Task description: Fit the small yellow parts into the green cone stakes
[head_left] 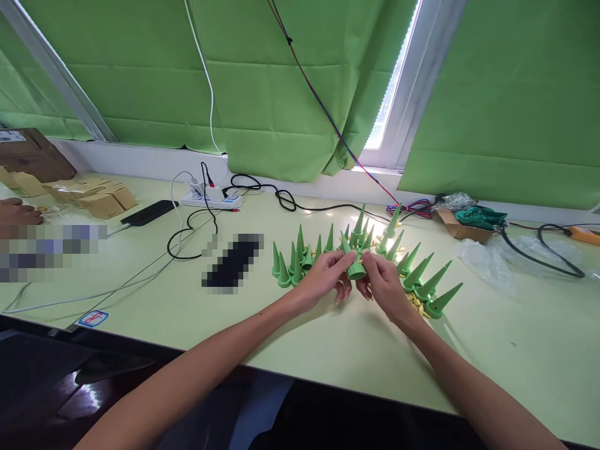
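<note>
Clock directions are read from the held cone, with twelve toward the window. Green curtains (281,94) hang from ten through twelve to two, behind the pale bench (281,337). On the bench, a brown carton (37,153) lies toward ten, small tan boxes (105,199) nearer between nine and ten; an open box (464,226) holding a dark-green wrapper (480,216) sits between two and three. Clear plastic film (487,262) lies at three. A white power strip (213,201) with plugged-in leads occupies ten o'clock; a slim black object (150,213) lies between nine and ten. A dark item at nine is pixelated and cannot be identified. Another person's hand (19,212) shows at the far left edge.

The left hand (330,275) and right hand (382,278) grasp the held cone (356,269) between them — fingers closed on its opposite sides, above the bench, its wide green end facing the wearer. Matching green cones (284,272) stand around the far side, from nine through twelve to nearly four. Smallest are the yellowish pieces (415,303) — loosely gathered among the cones, most visibly between three and four.
</note>
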The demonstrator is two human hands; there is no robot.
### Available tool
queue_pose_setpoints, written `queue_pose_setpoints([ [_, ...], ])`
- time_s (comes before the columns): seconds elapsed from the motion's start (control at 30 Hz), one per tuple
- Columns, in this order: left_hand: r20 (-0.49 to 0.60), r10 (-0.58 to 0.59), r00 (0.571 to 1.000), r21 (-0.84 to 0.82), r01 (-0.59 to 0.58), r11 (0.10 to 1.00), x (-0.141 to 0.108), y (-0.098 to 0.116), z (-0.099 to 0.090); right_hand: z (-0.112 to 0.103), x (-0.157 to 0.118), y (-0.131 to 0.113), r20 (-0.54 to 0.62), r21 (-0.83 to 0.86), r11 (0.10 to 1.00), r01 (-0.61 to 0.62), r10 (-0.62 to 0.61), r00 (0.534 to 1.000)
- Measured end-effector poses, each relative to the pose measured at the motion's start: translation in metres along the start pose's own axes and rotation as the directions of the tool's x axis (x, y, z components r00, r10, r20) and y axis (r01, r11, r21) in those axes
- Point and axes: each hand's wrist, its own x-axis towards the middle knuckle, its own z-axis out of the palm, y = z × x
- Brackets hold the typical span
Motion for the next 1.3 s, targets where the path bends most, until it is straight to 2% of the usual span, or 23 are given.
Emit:
queue_pose_setpoints([
  [0.37, -0.001, 0.061, 0.998, 0.039, -0.061, 0.997, -0.002, -0.001, 0.001, -0.002, 0.003, 0.002, 0.004, 0.027, 0.999, -0.023, 0.023, 1.000],
  [0.73, -0.013, 0.154, 0.988, 0.237, -0.147, 0.960, -0.004, -0.005, 0.001, -0.004, 0.003, 0.003, -0.002, -0.088, 0.996, -0.011, 0.011, 1.000],
  [0.93, -0.027, 0.200, 0.979, 0.330, -0.180, 0.927, -0.004, -0.006, 0.003, -0.005, 0.004, 0.011, -0.046, -0.205, 0.979, 0.016, -0.026, 0.999],
  [1.13, -0.027, 0.274, 0.961, 0.415, -0.239, 0.878, -0.002, -0.009, 0.002, -0.004, 0.005, 0.010, -0.052, -0.207, 0.978, 0.009, -0.020, 0.998],
  [1.3, -0.011, 0.372, 0.928, 0.526, -0.311, 0.791, -0.001, -0.010, 0.001, -0.004, 0.006, 0.009, -0.056, -0.190, 0.982, -0.008, -0.003, 0.998],
])
